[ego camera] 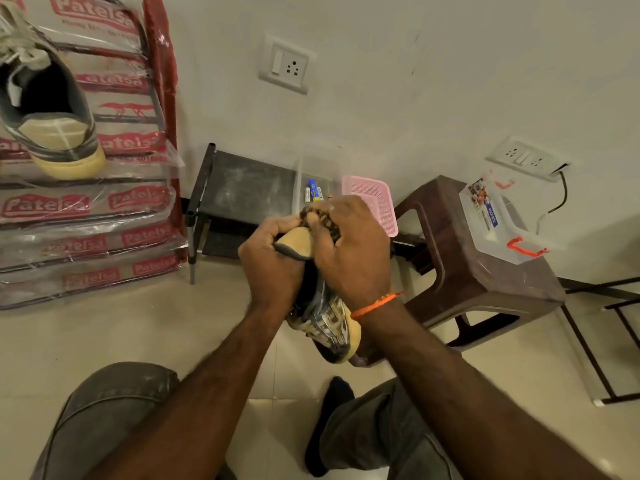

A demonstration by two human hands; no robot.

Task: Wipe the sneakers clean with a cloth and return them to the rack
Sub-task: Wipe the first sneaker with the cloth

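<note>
I hold a grey and tan sneaker (330,323) in front of me, heel up and toe pointing down at the floor. My left hand (273,265) grips its heel collar from the left. My right hand (353,247) holds a brown patterned cloth (320,218) bunched against the tan heel. A second sneaker (52,123) with a tan heel sits on the plastic-wrapped rack (104,209) at the upper left. The low black shoe rack (242,192) stands against the wall behind my hands.
A brown plastic stool (478,282) at the right carries a clear box with red latches (502,223). A pink basket (374,202) and a clear tub with batteries sit on the black rack. My knees are at the bottom. A black metal frame (606,341) stands far right.
</note>
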